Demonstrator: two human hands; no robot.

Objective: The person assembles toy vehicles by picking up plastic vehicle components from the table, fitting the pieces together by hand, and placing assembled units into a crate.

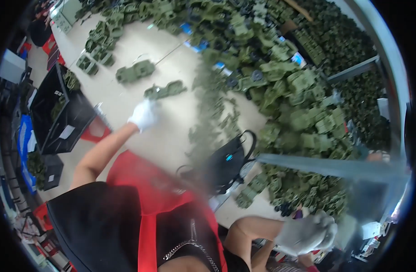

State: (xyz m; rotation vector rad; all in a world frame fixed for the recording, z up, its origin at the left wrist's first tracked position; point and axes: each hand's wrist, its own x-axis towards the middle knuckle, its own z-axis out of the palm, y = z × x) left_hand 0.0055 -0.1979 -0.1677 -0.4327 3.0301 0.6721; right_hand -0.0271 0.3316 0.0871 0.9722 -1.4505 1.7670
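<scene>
Our gloved left hand (144, 114) touches the near end of a green toy part (165, 89), which runs long up-right from it; fingers' closure unclear; right hand (305, 233) is fisted far off

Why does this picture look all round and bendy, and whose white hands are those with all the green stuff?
A camera worn on a person's head took it, looking down; its wide lens bends everything. The hands are that person's own, in white gloves. The left hand stretches out over the pale table and touches a green plastic part. The right hand is low and curled; what it grips is too blurred to tell. A huge heap of green parts covers the table, with a black bag near the edge and a black crate beside it.
</scene>
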